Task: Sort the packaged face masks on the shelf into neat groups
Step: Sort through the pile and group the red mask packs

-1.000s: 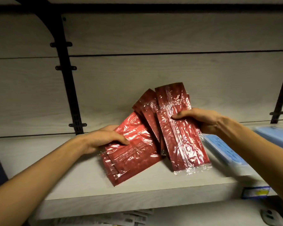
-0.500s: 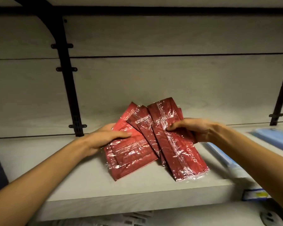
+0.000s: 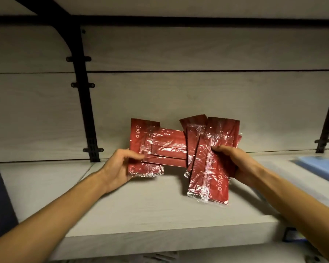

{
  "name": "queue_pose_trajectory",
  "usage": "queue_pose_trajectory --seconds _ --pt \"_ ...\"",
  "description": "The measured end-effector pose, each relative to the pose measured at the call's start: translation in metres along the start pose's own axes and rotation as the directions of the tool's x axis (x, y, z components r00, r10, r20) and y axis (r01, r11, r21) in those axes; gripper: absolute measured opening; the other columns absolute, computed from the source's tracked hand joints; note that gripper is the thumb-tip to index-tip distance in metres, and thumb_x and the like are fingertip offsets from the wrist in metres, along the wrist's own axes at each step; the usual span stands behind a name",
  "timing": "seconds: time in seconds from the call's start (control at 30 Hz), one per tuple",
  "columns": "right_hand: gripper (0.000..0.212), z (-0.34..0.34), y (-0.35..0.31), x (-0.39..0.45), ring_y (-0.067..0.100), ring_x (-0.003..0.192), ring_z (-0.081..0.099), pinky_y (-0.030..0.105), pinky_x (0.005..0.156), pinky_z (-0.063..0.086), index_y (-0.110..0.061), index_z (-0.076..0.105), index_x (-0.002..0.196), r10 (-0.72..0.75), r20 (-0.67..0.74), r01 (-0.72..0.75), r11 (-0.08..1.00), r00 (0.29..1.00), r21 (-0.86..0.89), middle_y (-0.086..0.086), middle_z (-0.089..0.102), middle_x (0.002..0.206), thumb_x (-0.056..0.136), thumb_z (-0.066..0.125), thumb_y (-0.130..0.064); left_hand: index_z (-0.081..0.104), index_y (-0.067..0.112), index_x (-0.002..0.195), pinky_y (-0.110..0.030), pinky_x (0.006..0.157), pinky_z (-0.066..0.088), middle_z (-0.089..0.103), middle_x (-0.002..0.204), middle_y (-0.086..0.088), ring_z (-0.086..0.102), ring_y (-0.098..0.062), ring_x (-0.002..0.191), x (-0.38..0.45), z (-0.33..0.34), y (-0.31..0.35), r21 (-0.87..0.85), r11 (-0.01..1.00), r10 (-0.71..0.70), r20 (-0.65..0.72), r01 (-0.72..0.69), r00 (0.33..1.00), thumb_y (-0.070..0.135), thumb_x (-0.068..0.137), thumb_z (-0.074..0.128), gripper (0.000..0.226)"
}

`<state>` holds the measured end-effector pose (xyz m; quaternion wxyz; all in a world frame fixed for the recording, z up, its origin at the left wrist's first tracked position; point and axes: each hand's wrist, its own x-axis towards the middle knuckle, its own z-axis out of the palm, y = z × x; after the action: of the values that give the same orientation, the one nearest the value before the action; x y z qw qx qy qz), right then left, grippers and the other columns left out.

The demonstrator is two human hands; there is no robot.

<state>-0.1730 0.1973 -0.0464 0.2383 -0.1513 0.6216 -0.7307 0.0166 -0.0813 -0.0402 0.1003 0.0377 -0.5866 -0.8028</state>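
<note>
Since the earlier frames the red fan has split in two: both hands have pulled apart, each keeping its own share, with a gap between the bundles. Left hand (image 3: 120, 167) pinches the left bundle of red mask packs (image 3: 156, 147), thumb on top, one pack upright and others lying crosswise toward the right hand. Right hand (image 3: 235, 162) grips the right bundle of red mask packs (image 3: 211, 168), fingers curled over its front, the packs hanging downward from it above the shelf (image 3: 141, 209). Beyond the right hand, further right on the shelf, lie blue mask packs (image 3: 319, 166).
</note>
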Motion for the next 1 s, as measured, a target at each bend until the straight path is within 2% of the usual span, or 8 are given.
queue_pose_trajectory --seconds 0.13,0.23,0.3,0.43,0.53,0.77,0.9,1.0 --pt "0.026 -0.001 0.000 -0.003 0.025 0.070 0.074 0.033 0.059 0.060 -0.007 0.065 0.107 -0.045 -0.048 0.046 0.999 0.998 0.021 0.012 0.077 0.090 0.087 0.072 -0.023 0.066 0.000 0.120 -0.040 0.083 0.061 0.072 0.117 -0.019 0.072 -0.028 0.095 -0.003 0.001 0.001 0.016 1.000 -0.021 0.050 0.020 0.999 -0.007 0.068 0.060 0.053" --pt "0.027 0.000 -0.008 -0.005 0.027 0.073 0.074 0.037 0.068 0.063 -0.008 0.065 0.107 -0.086 -0.051 0.082 0.994 0.995 -0.068 0.014 0.078 0.091 0.086 0.074 -0.022 0.063 -0.002 0.129 -0.046 0.105 0.050 0.065 0.132 -0.021 0.066 -0.031 0.111 -0.005 0.001 0.004 -0.039 0.994 -0.092 0.161 0.100 0.983 -0.002 0.073 0.060 0.056" --pt "0.029 0.001 -0.016 -0.007 0.029 0.079 0.074 0.040 0.074 0.062 -0.008 0.066 0.111 -0.122 -0.026 0.117 0.980 0.992 -0.160 0.015 0.078 0.096 0.085 0.074 -0.021 0.066 -0.003 0.126 -0.048 0.107 0.048 0.062 0.135 -0.024 0.063 -0.035 0.117 -0.005 0.001 0.005 -0.014 0.990 -0.137 0.218 0.143 0.966 0.007 0.075 0.067 0.052" --pt "0.023 0.005 -0.033 -0.013 0.022 0.072 0.074 0.030 0.059 0.057 -0.012 0.066 0.106 -0.134 0.112 0.164 0.931 0.985 -0.327 0.010 0.078 0.090 0.087 0.074 -0.022 0.065 -0.001 0.128 -0.046 0.105 0.051 0.065 0.131 -0.025 0.066 -0.034 0.111 -0.002 0.006 0.005 0.177 0.969 -0.206 0.193 0.173 0.959 0.017 0.077 0.078 0.055" --pt "0.015 0.007 -0.044 -0.016 0.017 0.061 0.072 0.023 0.048 0.053 -0.013 0.068 0.095 -0.095 0.160 0.152 0.903 0.983 -0.401 0.006 0.076 0.079 0.086 0.076 -0.022 0.061 -0.002 0.130 -0.040 0.101 0.053 0.071 0.122 -0.020 0.071 -0.031 0.107 0.003 0.007 0.004 0.405 0.900 -0.215 0.089 0.162 0.973 0.006 0.081 0.077 0.053" --pt "0.026 0.005 -0.077 -0.021 0.030 0.088 0.076 0.043 0.077 0.062 -0.016 0.070 0.106 -0.209 0.154 0.258 0.822 0.966 -0.507 0.010 0.078 0.097 0.083 0.079 -0.022 0.078 0.013 0.106 -0.021 0.079 0.058 0.079 0.104 -0.006 0.075 -0.018 0.094 0.005 0.000 0.019 0.667 0.744 0.030 -0.002 -0.021 1.000 -0.005 0.079 0.078 0.032" --pt "0.029 0.015 -0.105 -0.029 0.022 0.089 0.077 0.029 0.067 0.061 -0.018 0.070 0.109 -0.154 0.329 0.344 0.665 0.932 -0.663 0.004 0.079 0.098 0.083 0.081 -0.023 0.081 0.013 0.095 -0.012 0.064 0.052 0.080 0.090 -0.001 0.073 -0.009 0.079 0.006 -0.004 0.022 0.701 0.713 0.144 -0.110 -0.026 0.983 0.002 0.073 0.087 0.025" --pt "0.026 0.039 -0.116 -0.031 0.015 0.082 0.077 0.020 0.063 0.059 -0.020 0.071 0.101 -0.113 0.395 0.399 0.472 0.912 -0.786 -0.005 0.079 0.092 0.079 0.084 -0.022 0.082 0.015 0.091 -0.012 0.069 0.051 0.080 0.090 0.000 0.074 -0.007 0.079 0.005 -0.006 0.025 0.730 0.684 0.131 -0.124 0.001 0.984 0.007 0.071 0.089 0.023"
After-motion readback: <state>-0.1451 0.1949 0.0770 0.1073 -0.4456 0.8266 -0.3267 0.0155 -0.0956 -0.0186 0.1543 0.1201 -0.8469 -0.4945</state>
